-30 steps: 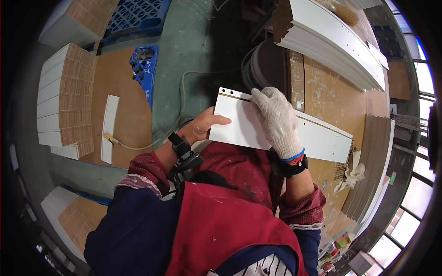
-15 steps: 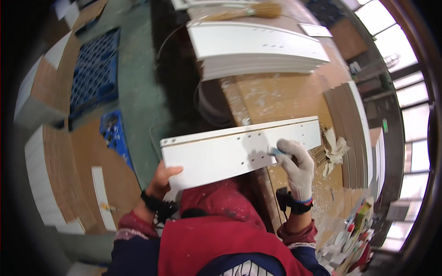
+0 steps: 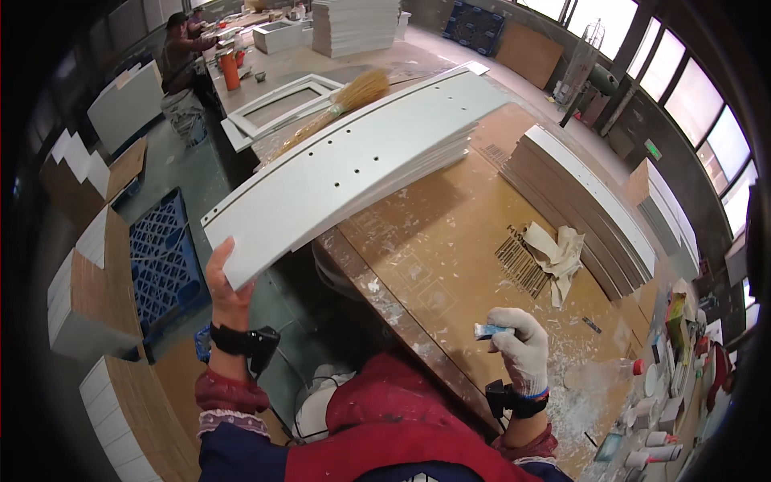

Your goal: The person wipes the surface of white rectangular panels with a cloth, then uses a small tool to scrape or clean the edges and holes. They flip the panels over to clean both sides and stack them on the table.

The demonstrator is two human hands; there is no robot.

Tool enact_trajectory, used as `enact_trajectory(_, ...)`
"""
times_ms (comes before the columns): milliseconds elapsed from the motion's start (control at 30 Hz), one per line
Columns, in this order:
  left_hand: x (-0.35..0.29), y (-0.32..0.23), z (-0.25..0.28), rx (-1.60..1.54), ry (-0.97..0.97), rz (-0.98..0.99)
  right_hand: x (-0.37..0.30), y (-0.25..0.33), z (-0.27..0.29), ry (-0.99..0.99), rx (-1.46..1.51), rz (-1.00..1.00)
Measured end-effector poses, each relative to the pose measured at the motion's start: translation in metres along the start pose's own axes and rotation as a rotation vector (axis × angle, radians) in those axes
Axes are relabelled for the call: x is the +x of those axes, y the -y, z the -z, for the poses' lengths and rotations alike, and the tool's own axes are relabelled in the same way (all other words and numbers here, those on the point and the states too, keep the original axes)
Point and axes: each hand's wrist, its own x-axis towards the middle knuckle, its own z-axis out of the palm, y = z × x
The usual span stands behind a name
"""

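My bare left hand (image 3: pixel 230 281) grips the near left end of a long white panel (image 3: pixel 321 173) with a groove along one edge and several small dark holes. The panel slants away to the right over a stack of similar white boards (image 3: pixel 418 173); whether it rests fully on them I cannot tell. In a white knitted glove, my right hand (image 3: pixel 522 347) is closed around a small blue-and-white piece (image 3: pixel 488 330), its exact kind unclear. That hand hovers over the near part of the brown-covered workbench (image 3: pixel 434 249), apart from the panel.
A straw brush (image 3: pixel 361 88) and white frames (image 3: pixel 281 108) lie beyond the panel. To the right are a board stack (image 3: pixel 578 193), a crumpled cloth (image 3: pixel 554 253) and a clear bottle (image 3: pixel 602 372). Blue pallets (image 3: pixel 165 249) stand left; another person (image 3: pixel 185 52) sits far off.
My left hand has carried the panel from in front of me, forward onto the stack side. My right hand has come away from its surface, keeping the small piece. The view has tilted up.
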Motion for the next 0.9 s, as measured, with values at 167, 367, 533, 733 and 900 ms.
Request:
enact_trajectory(167,0.072,0.013,-0.002,0.07,-0.053,-0.008,-0.004,-0.001,0.013,-0.039,-0.016,-0.072)
enact_trajectory(367,0.098,0.014,-0.005,0.11,-0.078,0.142,-0.006,-0.017,0.044,-0.142,-0.01,-0.078)
enact_trajectory(533,0.094,-0.012,-0.02,0.835,-0.215,0.274,-0.003,-0.03,0.066,-0.231,0.048,-0.106)
enact_trajectory(733,0.058,-0.025,-0.103,1.556,-0.291,-0.104,-0.021,-0.038,0.086,-0.417,0.094,-0.184)
enact_trajectory(900,0.06,0.065,-0.178,1.06,0.728,0.551,-0.081,-0.043,0.118,-0.497,0.181,-0.243)
